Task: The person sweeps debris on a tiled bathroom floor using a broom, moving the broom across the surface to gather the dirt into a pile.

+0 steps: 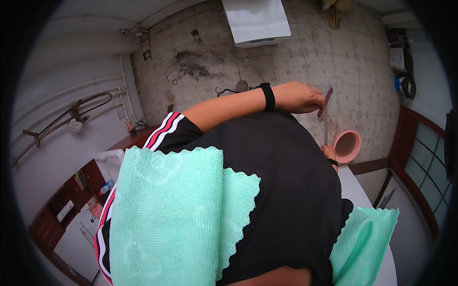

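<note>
My left hand (302, 98), a black band at its wrist, has curled fingers beside a dark red bar (327, 98); whether they grip it is unclear. A thin grey pole (326, 125) runs from near that bar to my right hand (328, 151), which is closed around its near end. Touching or just beside my right hand is a pink bucket (352, 157), its inside dull brown. A folded mint-green cloth (166, 214) covers part of my black shirt in view, and another mint-green cloth (365, 243) shows at the lower right.
A white appliance (261, 23) stands on the tiled floor ahead, with dark stains (195, 64) to its left. Wall pipes (121, 82) and a leaning bicycle-like metal frame (75, 111) are at the left. A red-framed glass door (422, 168) is at the right; brown cloth (334, 14) lies near the top.
</note>
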Demonstrator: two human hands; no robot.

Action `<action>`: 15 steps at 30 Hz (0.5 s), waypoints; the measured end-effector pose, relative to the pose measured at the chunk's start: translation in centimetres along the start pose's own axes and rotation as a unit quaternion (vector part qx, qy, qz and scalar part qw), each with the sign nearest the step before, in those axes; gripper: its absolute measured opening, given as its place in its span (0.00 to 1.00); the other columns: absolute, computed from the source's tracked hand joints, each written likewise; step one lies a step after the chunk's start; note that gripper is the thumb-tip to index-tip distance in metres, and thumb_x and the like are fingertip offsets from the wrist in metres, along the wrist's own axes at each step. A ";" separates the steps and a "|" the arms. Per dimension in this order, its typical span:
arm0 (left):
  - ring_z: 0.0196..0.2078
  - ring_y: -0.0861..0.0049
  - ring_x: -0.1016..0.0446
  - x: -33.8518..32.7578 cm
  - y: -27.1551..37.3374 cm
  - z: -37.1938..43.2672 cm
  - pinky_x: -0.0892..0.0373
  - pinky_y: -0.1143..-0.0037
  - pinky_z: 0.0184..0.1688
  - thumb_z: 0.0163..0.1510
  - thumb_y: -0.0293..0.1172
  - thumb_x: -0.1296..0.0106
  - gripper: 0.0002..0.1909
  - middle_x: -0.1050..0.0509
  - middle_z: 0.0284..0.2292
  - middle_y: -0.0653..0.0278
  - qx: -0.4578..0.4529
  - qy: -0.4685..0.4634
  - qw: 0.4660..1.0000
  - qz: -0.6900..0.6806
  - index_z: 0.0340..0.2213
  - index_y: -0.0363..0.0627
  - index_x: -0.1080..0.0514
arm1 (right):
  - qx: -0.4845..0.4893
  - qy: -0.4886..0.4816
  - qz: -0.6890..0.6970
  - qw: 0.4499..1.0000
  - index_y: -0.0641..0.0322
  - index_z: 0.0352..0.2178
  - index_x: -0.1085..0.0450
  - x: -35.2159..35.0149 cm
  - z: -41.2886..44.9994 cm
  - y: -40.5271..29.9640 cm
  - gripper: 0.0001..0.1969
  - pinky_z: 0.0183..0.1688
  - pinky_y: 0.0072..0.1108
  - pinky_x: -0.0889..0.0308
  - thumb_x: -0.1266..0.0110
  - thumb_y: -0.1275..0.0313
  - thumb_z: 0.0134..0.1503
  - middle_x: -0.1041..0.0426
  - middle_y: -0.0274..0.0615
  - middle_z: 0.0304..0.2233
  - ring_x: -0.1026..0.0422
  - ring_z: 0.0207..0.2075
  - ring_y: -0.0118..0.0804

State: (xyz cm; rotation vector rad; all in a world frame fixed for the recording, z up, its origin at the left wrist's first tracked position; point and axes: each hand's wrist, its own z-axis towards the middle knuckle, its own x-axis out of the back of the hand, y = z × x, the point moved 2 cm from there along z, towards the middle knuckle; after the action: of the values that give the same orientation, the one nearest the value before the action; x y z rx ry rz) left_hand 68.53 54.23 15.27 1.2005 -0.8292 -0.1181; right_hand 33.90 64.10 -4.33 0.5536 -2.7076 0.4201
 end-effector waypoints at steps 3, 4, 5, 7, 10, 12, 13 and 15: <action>0.32 0.68 0.30 1.4 -0.9 -2.0 0.33 0.71 0.32 0.49 0.31 0.56 0.06 0.31 0.28 0.66 -0.025 -0.023 0.999 0.021 0.30 0.50 0.31 | -0.034 -0.028 0.024 0.999 0.65 0.27 0.37 -2.4 0.1 -1.2 0.03 0.11 0.14 0.46 0.57 0.78 0.48 0.37 0.35 0.16 0.43 0.12 0.23; 0.31 0.68 0.30 2.0 -1.2 -2.7 0.33 0.70 0.32 0.49 0.30 0.56 0.06 0.31 0.28 0.66 -0.031 -0.028 0.999 0.030 0.30 0.50 0.31 | -0.049 -0.021 0.038 0.998 0.65 0.26 0.38 -3.4 -0.2 -1.6 0.03 0.11 0.14 0.46 0.57 0.78 0.48 0.37 0.35 0.16 0.43 0.12 0.23; 0.31 0.68 0.30 2.6 -1.4 -3.2 0.33 0.70 0.32 0.49 0.30 0.56 0.06 0.31 0.28 0.66 -0.032 -0.028 0.999 0.028 0.30 0.50 0.31 | -0.064 -0.016 0.052 0.996 0.65 0.26 0.38 -4.3 -0.5 -2.0 0.03 0.11 0.13 0.45 0.57 0.78 0.48 0.37 0.35 0.16 0.43 0.12 0.23; 0.30 0.67 0.30 3.5 -1.8 -4.3 0.33 0.70 0.31 0.48 0.30 0.55 0.05 0.31 0.28 0.66 -0.032 -0.027 0.999 0.028 0.29 0.50 0.31 | -0.059 -0.012 0.067 0.996 0.65 0.27 0.38 -6.1 -0.8 -2.1 0.03 0.11 0.13 0.45 0.57 0.77 0.48 0.37 0.35 0.16 0.43 0.12 0.23; 0.30 0.67 0.30 4.6 -2.5 -5.6 0.33 0.70 0.31 0.48 0.30 0.56 0.05 0.31 0.28 0.66 -0.045 -0.029 0.998 0.017 0.29 0.50 0.31 | -0.023 -0.016 0.065 0.997 0.61 0.25 0.40 -8.8 -2.0 -2.4 0.01 0.10 0.13 0.45 0.57 0.77 0.48 0.37 0.34 0.15 0.43 0.11 0.22; 0.30 0.67 0.30 5.1 -2.8 -6.5 0.33 0.70 0.31 0.48 0.30 0.56 0.06 0.31 0.28 0.66 -0.042 -0.031 0.999 0.012 0.30 0.49 0.31 | -0.020 -0.018 0.058 0.998 0.60 0.25 0.40 -10.1 -2.8 -2.8 0.02 0.10 0.13 0.45 0.57 0.77 0.48 0.38 0.33 0.15 0.44 0.11 0.22; 0.30 0.67 0.30 5.2 -2.8 -6.8 0.33 0.70 0.30 0.48 0.30 0.56 0.06 0.31 0.28 0.66 -0.037 -0.031 0.999 0.010 0.30 0.49 0.31 | -0.015 -0.021 0.049 0.998 0.59 0.25 0.41 -10.7 -3.2 -2.9 0.02 0.10 0.12 0.46 0.56 0.77 0.48 0.38 0.33 0.14 0.44 0.11 0.22; 0.30 0.66 0.30 5.4 -2.9 -7.3 0.33 0.70 0.30 0.49 0.30 0.56 0.06 0.31 0.28 0.66 -0.036 -0.029 0.999 0.007 0.30 0.49 0.31 | 0.004 -0.029 0.035 0.999 0.58 0.26 0.40 -11.2 -3.9 -3.1 0.03 0.10 0.13 0.46 0.56 0.77 0.47 0.38 0.32 0.14 0.44 0.11 0.22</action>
State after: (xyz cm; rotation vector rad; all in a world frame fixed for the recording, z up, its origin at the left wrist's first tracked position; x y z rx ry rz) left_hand 77.84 56.09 14.72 1.1266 -0.8765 -0.1702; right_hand 45.97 66.33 -4.53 0.4812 -2.7887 0.4390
